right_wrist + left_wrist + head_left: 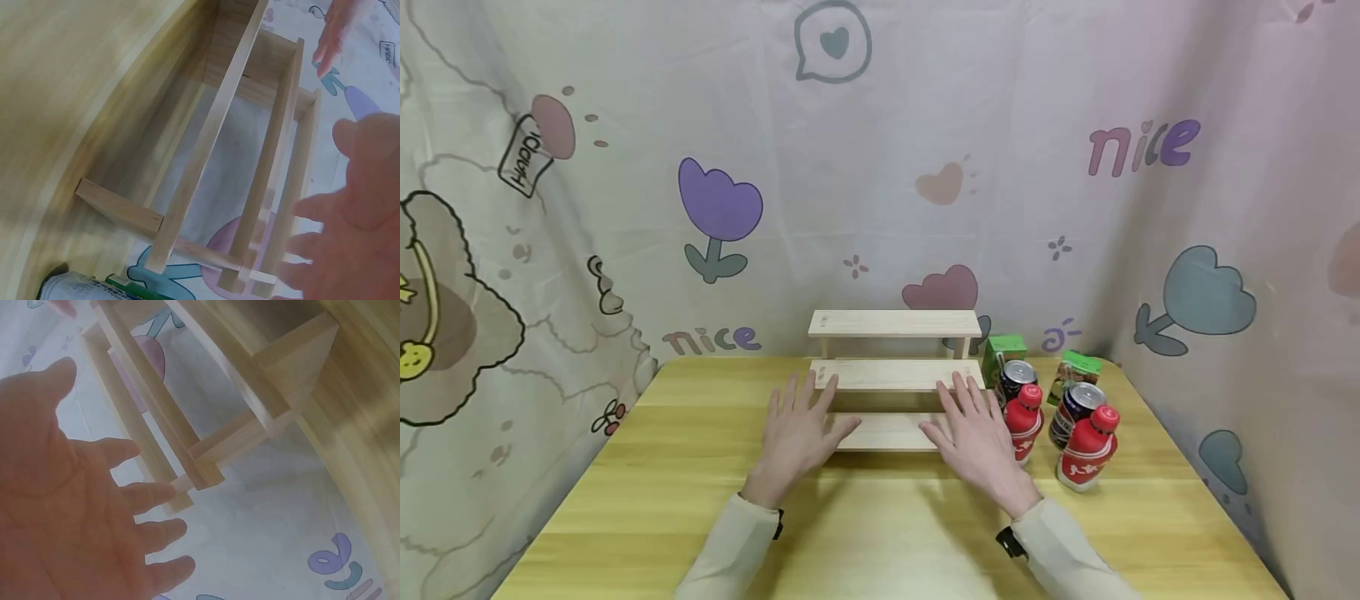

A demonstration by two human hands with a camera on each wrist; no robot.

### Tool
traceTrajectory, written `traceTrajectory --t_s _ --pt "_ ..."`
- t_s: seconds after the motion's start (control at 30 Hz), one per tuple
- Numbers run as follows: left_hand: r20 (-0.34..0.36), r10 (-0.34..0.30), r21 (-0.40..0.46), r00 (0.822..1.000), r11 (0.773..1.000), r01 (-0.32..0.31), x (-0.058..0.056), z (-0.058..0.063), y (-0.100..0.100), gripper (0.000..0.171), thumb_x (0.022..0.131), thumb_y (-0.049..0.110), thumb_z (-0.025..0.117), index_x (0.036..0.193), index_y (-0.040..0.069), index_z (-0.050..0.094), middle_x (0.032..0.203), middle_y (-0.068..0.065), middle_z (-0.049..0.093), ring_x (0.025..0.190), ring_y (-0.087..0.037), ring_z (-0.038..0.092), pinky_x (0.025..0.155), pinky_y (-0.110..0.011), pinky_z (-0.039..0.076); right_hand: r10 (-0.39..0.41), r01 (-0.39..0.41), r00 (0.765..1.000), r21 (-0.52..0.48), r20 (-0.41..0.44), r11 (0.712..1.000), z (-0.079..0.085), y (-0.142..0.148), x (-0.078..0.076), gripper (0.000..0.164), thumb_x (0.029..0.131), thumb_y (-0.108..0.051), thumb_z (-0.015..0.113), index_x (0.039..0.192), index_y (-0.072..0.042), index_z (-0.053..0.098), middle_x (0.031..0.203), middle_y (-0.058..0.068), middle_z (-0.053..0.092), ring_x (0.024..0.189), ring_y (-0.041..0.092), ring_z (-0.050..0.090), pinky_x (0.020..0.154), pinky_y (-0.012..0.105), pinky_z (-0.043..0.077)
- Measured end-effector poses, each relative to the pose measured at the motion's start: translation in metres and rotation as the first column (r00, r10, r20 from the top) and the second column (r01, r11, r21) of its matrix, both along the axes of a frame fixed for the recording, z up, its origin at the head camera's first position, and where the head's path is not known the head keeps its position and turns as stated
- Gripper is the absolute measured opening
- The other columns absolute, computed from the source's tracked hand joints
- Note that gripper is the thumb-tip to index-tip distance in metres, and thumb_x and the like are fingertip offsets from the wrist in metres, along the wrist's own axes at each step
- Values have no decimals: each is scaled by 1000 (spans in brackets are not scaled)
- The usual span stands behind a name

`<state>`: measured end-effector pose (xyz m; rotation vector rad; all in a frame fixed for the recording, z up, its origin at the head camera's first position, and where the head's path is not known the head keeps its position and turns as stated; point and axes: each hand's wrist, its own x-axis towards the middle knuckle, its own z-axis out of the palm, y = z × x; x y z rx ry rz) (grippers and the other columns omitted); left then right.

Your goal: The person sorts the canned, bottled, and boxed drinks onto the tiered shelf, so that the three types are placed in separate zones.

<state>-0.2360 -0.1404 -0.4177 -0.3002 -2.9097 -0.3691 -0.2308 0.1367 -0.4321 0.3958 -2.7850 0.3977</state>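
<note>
A pale wooden three-step rack [895, 377] stands near the back edge of the table. My left hand [797, 433] spreads its fingers over the rack's left end, palm down, holding nothing. On the other side my right hand [976, 433] is likewise spread above the right end of the steps, also holding nothing. In the left wrist view, the left hand [81, 487] shows straight, parted fingers beside the rack [187, 394]. The right wrist view has the right hand [350, 219] with fingers apart near the rack's step edges [206, 137].
Right of the rack stand two red bottles [1087, 450], two dark cans [1077, 412] and two green cartons [1075, 375], in two rows running front to back. They sit on the wooden table [647, 500]. A patterned curtain [850, 167] hangs behind.
</note>
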Motion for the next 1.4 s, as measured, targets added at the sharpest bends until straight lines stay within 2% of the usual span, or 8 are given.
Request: traceTrajectory --t_s 0.17,0.43,0.5,0.63,0.8,0.97,1.13,1.4 --pt "-38 5 26 999 1000 -4 -1 0 -1 78 93 69 42 155 22 31 161 -19 22 148 -45 13 120 -66 7 11 -18 987 -43 -163 999 0 0 -2 61 94 -50 58 143 -14 51 154 18 38 144 36 32 122 55 21" --pt "-103 36 250 994 968 -10 -8 0 -5 67 95 56 54 144 9 48 142 -23 49 133 -44 42 114 -64 28 70 -164 892 -175 -447 971 2 9 -3 37 84 -27 75 117 -10 70 122 12 67 112 28 59 94 44 54" --pt "-84 57 373 995 927 -22 -10 0 -9 60 94 50 59 138 9 54 136 -19 55 127 -39 49 110 -60 37 67 -205 877 -246 -476 947 2 11 -3 32 84 -22 76 113 -9 71 115 9 70 106 24 61 89 39 55" --pt "-19 60 613 998 789 -36 -10 -2 -14 43 91 39 68 124 11 65 123 -11 64 115 -31 56 99 -49 48 7 -267 855 -429 -519 863 4 22 1 26 81 -9 77 106 -7 73 105 8 72 96 21 61 82 24 52" --pt "36 37 740 999 671 -51 -11 -9 -21 28 91 30 70 111 11 69 110 -6 68 99 -22 58 83 -30 51 -129 -254 850 -613 -510 749 8 41 4 22 81 0 76 101 -7 75 96 8 72 86 17 61 73 9 46" --pt "107 29 795 994 597 -103 -18 -21 -33 27 89 23 73 111 8 69 111 -11 66 95 -21 57 76 -22 50 -238 -187 855 -701 -461 688 20 53 8 23 82 2 75 104 -4 73 93 11 68 77 20 54 57 12 40" --pt "198 -7 816 980 555 -161 -23 -32 -43 37 89 14 72 123 4 62 125 -19 57 106 -27 53 82 -25 47 -297 -72 899 -778 -321 624 16 69 3 31 84 -2 74 115 -4 69 113 9 64 94 11 57 70 8 45" --pt "274 -96 841 957 507 -190 -29 -43 -52 49 89 3 68 135 0 53 137 -23 50 123 -37 48 101 -39 47 -161 62 987 -896 -11 441 13 80 4 43 89 -1 68 131 1 56 130 15 55 123 18 54 103 10 44"
